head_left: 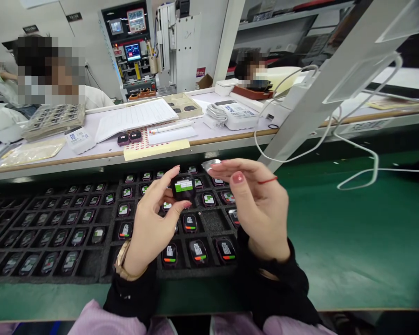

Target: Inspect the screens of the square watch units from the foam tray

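My left hand point(153, 218) is closed around a small black smartwatch body point(183, 187) with a lit green and white screen, held up above a black foam tray point(101, 218). My right hand point(254, 204) pinches a thin, clear protective film point(210, 164) between thumb and fingers, just right of the watch and apart from it. The tray's compartments hold several more watch bodies with lit screens point(199, 251). A few compartments are vacant.
A green conveyor belt point(352, 232) runs under the tray and to the right. A raised bench point(160, 139) behind it carries papers, two watch bodies point(129, 137), a pen, a white device and cables. Other people sit beyond it. A slanted metal post point(321, 93) stands at right.
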Demonstrator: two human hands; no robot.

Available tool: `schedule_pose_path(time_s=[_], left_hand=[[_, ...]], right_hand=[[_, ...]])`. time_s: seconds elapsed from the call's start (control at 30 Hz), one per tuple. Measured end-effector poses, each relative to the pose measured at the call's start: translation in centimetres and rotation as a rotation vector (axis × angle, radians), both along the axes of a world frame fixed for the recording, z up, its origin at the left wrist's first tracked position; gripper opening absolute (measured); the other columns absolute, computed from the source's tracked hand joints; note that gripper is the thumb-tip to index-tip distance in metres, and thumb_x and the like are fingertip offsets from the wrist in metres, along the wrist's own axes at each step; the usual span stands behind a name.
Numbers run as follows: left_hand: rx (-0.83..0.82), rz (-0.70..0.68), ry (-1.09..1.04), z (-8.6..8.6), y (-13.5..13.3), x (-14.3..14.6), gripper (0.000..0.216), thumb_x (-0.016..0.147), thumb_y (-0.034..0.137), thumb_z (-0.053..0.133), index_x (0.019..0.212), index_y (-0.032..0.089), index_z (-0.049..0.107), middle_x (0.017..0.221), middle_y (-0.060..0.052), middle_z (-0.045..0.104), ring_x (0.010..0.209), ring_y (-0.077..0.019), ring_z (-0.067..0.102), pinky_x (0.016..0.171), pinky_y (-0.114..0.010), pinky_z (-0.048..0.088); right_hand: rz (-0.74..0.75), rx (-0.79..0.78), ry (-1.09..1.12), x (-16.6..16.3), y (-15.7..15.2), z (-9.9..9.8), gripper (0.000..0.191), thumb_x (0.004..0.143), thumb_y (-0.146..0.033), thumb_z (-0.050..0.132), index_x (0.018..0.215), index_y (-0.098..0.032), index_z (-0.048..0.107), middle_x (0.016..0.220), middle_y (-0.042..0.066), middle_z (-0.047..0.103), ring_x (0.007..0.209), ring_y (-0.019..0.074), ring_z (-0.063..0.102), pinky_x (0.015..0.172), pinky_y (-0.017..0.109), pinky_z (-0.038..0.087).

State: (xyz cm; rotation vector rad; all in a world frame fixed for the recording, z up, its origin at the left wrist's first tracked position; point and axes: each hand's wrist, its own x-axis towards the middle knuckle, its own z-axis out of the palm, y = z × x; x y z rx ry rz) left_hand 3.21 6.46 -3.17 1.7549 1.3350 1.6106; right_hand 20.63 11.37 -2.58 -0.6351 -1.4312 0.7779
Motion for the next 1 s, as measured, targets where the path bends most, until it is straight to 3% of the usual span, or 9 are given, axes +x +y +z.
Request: schedule_pose_path(time_s=[0.17, 0.3, 0.43, 0.53, 0.67, 0.83, 0.9, 1.0], left_hand=[[0.010, -0.055, 0.050, -0.3, 0.0, 0.4, 0.052, 0.093, 0.023, 0.072, 0.143, 0.031, 0.060, 0.114, -0.006, 0.065, 0.086, -0.0150, 0.064, 0.082, -0.026, 0.061], [0.029, -0.069, 0.093, -0.4, 0.0, 0.8, 0.051, 0.094, 0.015, 0.066, 0.142, 0.033, 0.060, 0.116, -0.005, 0.065, 0.087, -0.0127, 0.064, 0.085, -0.024, 0.059], [0.023, -0.067, 0.107, -0.4, 0.0, 1.0, 0.050, 0.094, 0.014, 0.066, 0.142, 0.030, 0.060, 0.117, -0.006, 0.065, 0.085, -0.0129, 0.063, 0.084, -0.025, 0.060], [0.039, -0.066, 0.088, -0.4, 0.0, 0.8, 0.051, 0.094, 0.020, 0.070, 0.142, 0.030, 0.060, 0.114, -0.006, 0.065, 0.084, -0.0129, 0.063, 0.083, -0.025, 0.060], [0.034, -0.033, 0.046, -0.4, 0.0, 0.6, 0.054, 0.092, 0.022, 0.074, 0.143, 0.034, 0.059, 0.125, -0.006, 0.064, 0.089, -0.0132, 0.064, 0.083, -0.023, 0.058], [0.029, -0.057, -0.040, -0.4, 0.1, 0.6, 0.055, 0.092, 0.018, 0.073, 0.143, 0.032, 0.059, 0.117, -0.006, 0.067, 0.089, -0.0136, 0.066, 0.083, -0.022, 0.058], [0.024, -0.064, -0.060, -0.4, 0.1, 0.7, 0.056, 0.091, 0.018, 0.074, 0.143, 0.031, 0.059, 0.115, -0.006, 0.068, 0.088, -0.0134, 0.066, 0.083, -0.023, 0.059], [0.017, -0.077, -0.078, -0.4, 0.1, 0.7, 0.056, 0.091, 0.018, 0.075, 0.143, 0.033, 0.059, 0.111, -0.005, 0.068, 0.086, -0.0125, 0.065, 0.082, -0.021, 0.058]], right_hand=[[0.162, -0.023, -0.220, -0.5, 0.1, -0.6, 0.037, 0.101, -0.033, 0.061, 0.136, -0.021, 0.059, 0.115, 0.007, 0.072, 0.103, 0.0203, 0.070, 0.094, 0.035, 0.058], [0.137, 0.045, -0.300, -1.2, -0.2, -0.8, 0.036, 0.096, -0.024, 0.063, 0.132, -0.021, 0.062, 0.129, 0.008, 0.068, 0.117, 0.0230, 0.066, 0.098, 0.036, 0.055], [0.128, 0.036, -0.289, -1.2, -0.2, -0.8, 0.032, 0.097, -0.027, 0.064, 0.129, -0.021, 0.064, 0.129, 0.008, 0.069, 0.117, 0.0235, 0.066, 0.098, 0.036, 0.055], [0.117, -0.002, -0.244, -0.7, -0.1, -0.7, 0.032, 0.100, -0.033, 0.064, 0.130, -0.022, 0.066, 0.121, 0.007, 0.071, 0.111, 0.0224, 0.068, 0.095, 0.035, 0.057], [0.010, -0.061, -0.051, -0.3, 0.3, -0.6, 0.025, 0.104, -0.035, 0.061, 0.124, -0.023, 0.070, 0.105, 0.005, 0.075, 0.097, 0.0186, 0.072, 0.092, 0.034, 0.061], [-0.117, -0.053, 0.126, -0.2, 0.6, -0.6, 0.037, 0.092, -0.030, 0.078, 0.128, -0.028, 0.070, 0.131, 0.006, 0.068, 0.093, 0.0181, 0.074, 0.087, 0.033, 0.064], [-0.097, -0.079, 0.139, -0.3, 0.6, -0.6, 0.038, 0.091, -0.029, 0.079, 0.128, -0.027, 0.070, 0.123, 0.005, 0.072, 0.091, 0.0182, 0.075, 0.088, 0.034, 0.065], [-0.048, -0.084, 0.129, -0.3, 0.5, -0.5, 0.024, 0.091, -0.027, 0.079, 0.114, -0.024, 0.073, 0.099, 0.003, 0.076, 0.085, 0.0183, 0.075, 0.086, 0.034, 0.066]])
